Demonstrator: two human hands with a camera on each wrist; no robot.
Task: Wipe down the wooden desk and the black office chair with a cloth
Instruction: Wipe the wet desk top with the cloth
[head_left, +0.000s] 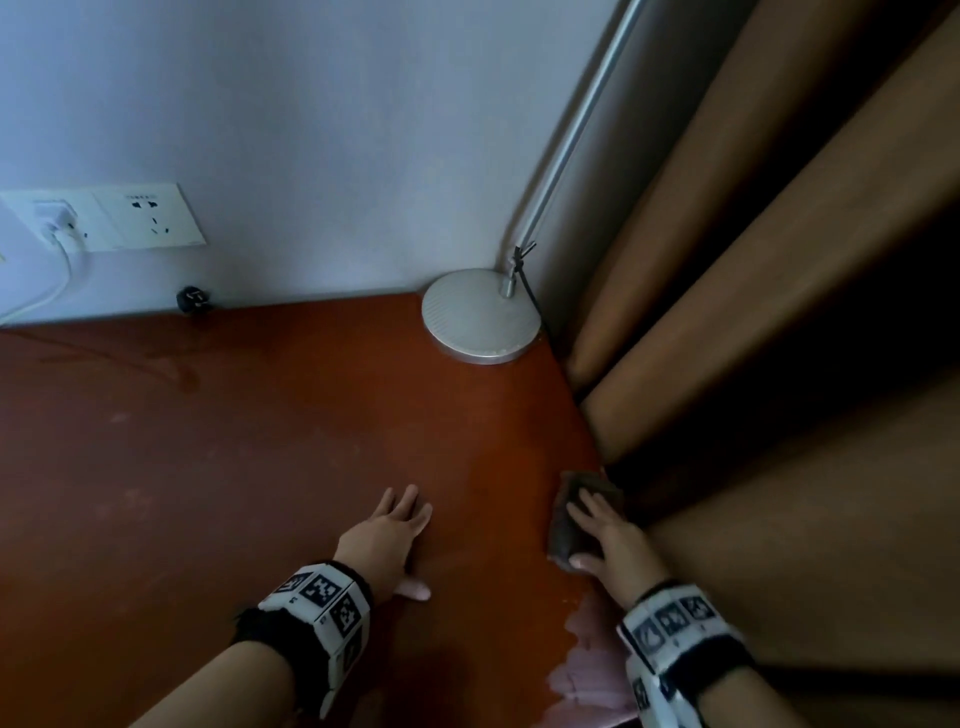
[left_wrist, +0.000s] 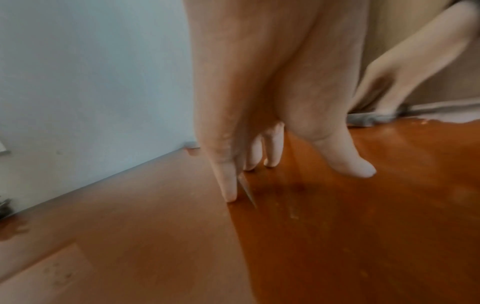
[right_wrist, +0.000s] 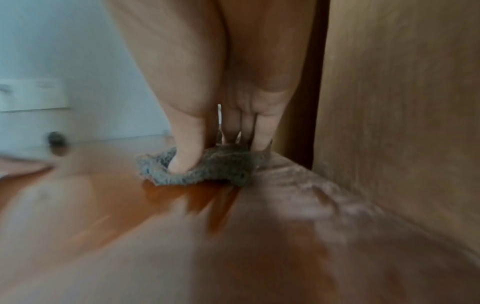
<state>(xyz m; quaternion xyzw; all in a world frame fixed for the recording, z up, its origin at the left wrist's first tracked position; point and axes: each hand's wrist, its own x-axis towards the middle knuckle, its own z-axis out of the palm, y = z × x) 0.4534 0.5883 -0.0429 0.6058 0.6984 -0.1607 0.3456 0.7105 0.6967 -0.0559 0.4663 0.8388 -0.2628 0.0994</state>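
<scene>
The reddish-brown wooden desk (head_left: 234, 441) fills the head view. A grey-brown cloth (head_left: 576, 514) lies at its right edge, beside the curtain. My right hand (head_left: 602, 535) lies flat on the cloth with straight fingers, pressing it onto the wood. In the right wrist view the thumb and fingers (right_wrist: 262, 131) bear down on the cloth (right_wrist: 207, 170). My left hand (head_left: 395, 535) rests flat on the bare desk, fingers spread, left of the cloth. The left wrist view shows its fingertips (left_wrist: 230, 189) touching the desk (left_wrist: 337, 236). The black chair is out of sight.
A round silver lamp base (head_left: 480, 322) with a slanted pole stands in the far right corner. Brown curtains (head_left: 779, 338) hang along the desk's right edge. A wall socket plate (head_left: 124, 218) holds a white charger, and a small black object (head_left: 193, 300) sits by the wall.
</scene>
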